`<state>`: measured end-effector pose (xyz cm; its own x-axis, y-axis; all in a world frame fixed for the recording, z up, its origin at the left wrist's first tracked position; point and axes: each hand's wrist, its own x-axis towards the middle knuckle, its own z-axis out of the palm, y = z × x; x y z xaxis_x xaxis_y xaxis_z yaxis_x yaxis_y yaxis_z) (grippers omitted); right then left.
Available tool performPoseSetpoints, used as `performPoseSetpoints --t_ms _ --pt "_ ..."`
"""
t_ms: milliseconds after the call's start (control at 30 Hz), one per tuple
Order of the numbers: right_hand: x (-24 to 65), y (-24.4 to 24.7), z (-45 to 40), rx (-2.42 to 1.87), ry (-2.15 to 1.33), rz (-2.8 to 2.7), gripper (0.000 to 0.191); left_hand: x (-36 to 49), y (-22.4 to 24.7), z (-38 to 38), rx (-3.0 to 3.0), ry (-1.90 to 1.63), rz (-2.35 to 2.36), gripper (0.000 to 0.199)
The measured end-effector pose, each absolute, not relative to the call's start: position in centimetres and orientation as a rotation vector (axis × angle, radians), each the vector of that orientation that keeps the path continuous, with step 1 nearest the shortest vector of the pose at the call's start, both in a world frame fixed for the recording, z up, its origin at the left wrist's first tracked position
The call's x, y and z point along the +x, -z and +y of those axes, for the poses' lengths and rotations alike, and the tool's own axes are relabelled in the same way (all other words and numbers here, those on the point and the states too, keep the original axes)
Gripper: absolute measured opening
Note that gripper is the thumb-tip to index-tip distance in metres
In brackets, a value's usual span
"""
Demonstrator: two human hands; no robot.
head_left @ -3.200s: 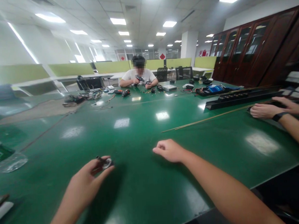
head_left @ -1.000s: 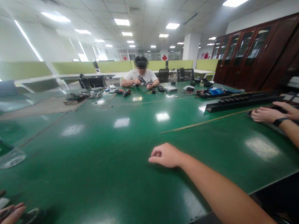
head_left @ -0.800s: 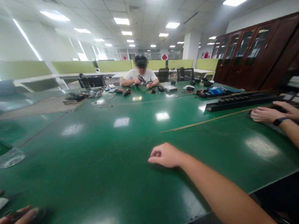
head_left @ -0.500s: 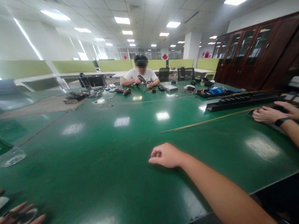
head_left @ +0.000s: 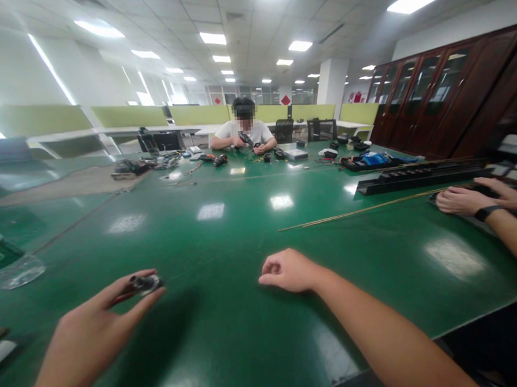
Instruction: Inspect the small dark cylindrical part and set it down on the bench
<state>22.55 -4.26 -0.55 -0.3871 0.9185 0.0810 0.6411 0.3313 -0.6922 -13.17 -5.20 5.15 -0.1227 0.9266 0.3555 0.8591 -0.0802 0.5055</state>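
The ringed dark part [head_left: 147,283] is up off the green tabletop [head_left: 232,345] at near left, pinched between the left hand's [head_left: 86,332] thumb and fingers, which stand apart only by its width. It looks stiff, light and probably metal (the shine hints at a smooth, slippery rim), so opposite edges of the ring seem the surest hold. The right hand [head_left: 291,271] lies in a loose fist, nothing visible in it. Half a second ago, the left hand was at the near-left corner, fingers spread around the blurred part; now both are farther right and farther from the wearer.
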Motion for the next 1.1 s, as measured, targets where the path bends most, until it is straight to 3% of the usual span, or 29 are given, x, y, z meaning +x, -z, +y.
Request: performPoseSetpoints --t_ms 167,333,567,733,1100 --pt "23.0 0.8 -4.0 -1.313 -0.794 -2.091 0.026 -5.3 -6.8 -2.1 2.229 -0.928 1.612 0.05" --pt "23.9 1.0 -3.2 -1.397 -0.688 -1.957 0.023 -0.4 -3.6 0.1 2.238 -0.972 1.315 0.038" --pt "22.9 1.7 -3.5 -1.319 -0.771 -1.967 0.021 0.9 1.5 0.5 2.214 -0.934 1.068 0.031" --pt "22.5 2.1 -4.1 -1.246 -0.852 -1.975 0.015 1.2 1.6 0.2 2.185 -0.872 1.027 0.033" --pt "22.6 1.9 -4.2 -1.245 -0.855 -1.986 0.02 1.8 0.9 -0.8 2.162 -0.83 0.951 0.025"
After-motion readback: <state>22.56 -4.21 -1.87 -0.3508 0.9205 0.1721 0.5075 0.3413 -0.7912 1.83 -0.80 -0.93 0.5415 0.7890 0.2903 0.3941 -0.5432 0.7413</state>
